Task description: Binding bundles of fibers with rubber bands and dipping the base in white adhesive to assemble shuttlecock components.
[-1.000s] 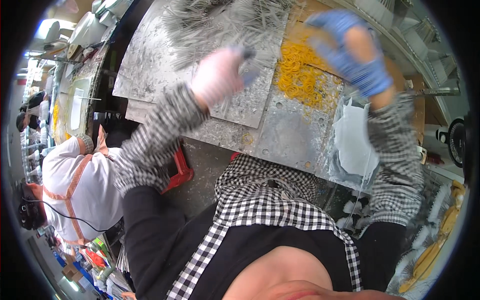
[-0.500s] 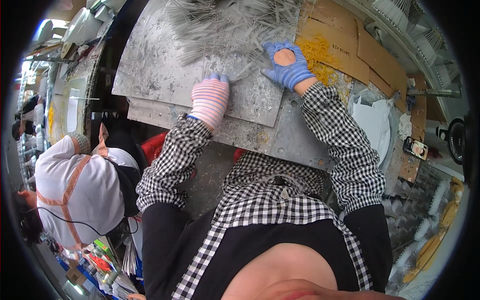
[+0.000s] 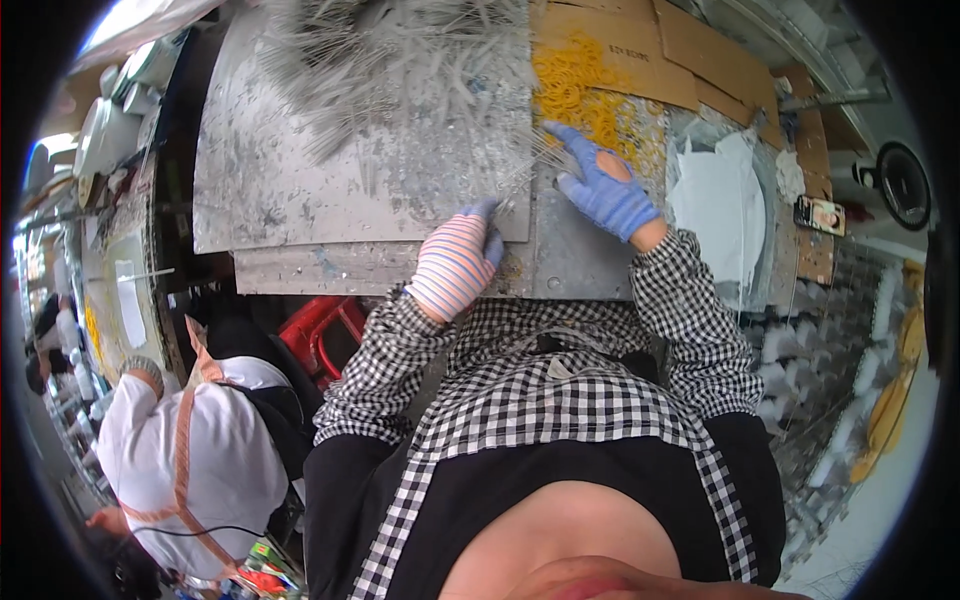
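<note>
A pile of thin wire brushes [image 3: 400,70] with grey, see-through bristles covers the far part of a worn grey metal board [image 3: 290,190]. My left hand [image 3: 458,262], in a pink-and-blue striped glove, is closed at the board's near right corner, its fingertips on the ends of a small bundle of thin brushes [image 3: 520,178]. The bundle slants up toward my right hand [image 3: 612,190], gloved in blue with a hole at the back. Its thumb and forefinger sit on either side of the brush tips. The gloves partly hide the bundle.
Yellow rubber bands [image 3: 580,85] lie heaped beyond my right hand, next to flattened cardboard [image 3: 610,45]. A white plastic sheet [image 3: 718,200] and a phone [image 3: 819,214] are at the right. A red stool [image 3: 325,330] stands under the table edge; a co-worker [image 3: 205,450] sits at the left.
The view has shifted. My hands have come off the near side of the pile, to the board's right corner, with a small bundle of brushes between them. My right hand has turned leftward.
</note>
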Demonstrator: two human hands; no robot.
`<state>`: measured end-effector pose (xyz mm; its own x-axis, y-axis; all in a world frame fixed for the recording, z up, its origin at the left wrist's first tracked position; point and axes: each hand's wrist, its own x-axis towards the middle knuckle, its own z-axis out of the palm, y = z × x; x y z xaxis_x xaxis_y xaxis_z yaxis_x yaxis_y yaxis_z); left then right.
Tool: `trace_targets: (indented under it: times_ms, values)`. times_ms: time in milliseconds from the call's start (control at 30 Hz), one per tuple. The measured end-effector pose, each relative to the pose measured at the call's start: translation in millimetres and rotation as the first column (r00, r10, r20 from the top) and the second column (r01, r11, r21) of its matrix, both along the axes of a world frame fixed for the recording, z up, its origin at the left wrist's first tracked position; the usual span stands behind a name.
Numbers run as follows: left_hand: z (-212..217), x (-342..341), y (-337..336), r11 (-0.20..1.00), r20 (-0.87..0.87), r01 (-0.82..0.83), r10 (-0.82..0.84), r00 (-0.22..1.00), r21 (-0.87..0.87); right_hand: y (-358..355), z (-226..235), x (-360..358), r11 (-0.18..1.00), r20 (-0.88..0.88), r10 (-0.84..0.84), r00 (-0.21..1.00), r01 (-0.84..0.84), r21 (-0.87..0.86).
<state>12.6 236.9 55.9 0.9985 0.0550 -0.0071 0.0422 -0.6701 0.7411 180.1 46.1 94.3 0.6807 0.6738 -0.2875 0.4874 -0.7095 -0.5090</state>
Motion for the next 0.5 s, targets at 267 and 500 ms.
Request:
trace_targets:
  times_ms: [267, 500]
  values:
    - [-11, -1, -52, 0.939, -0.086, -0.055, 0.027, 0.996, -0.339, -84, -20, -7, 0.927, 0.396, -0.268, 0.878, 0.124, 0.354]
    - [-23, -4, -115, 0.071, -0.378, -0.378, 0.008, 0.926, -0.923, -137, -5, -37, 0.889, 0.368, -0.096, 0.925, -0.086, 0.450]
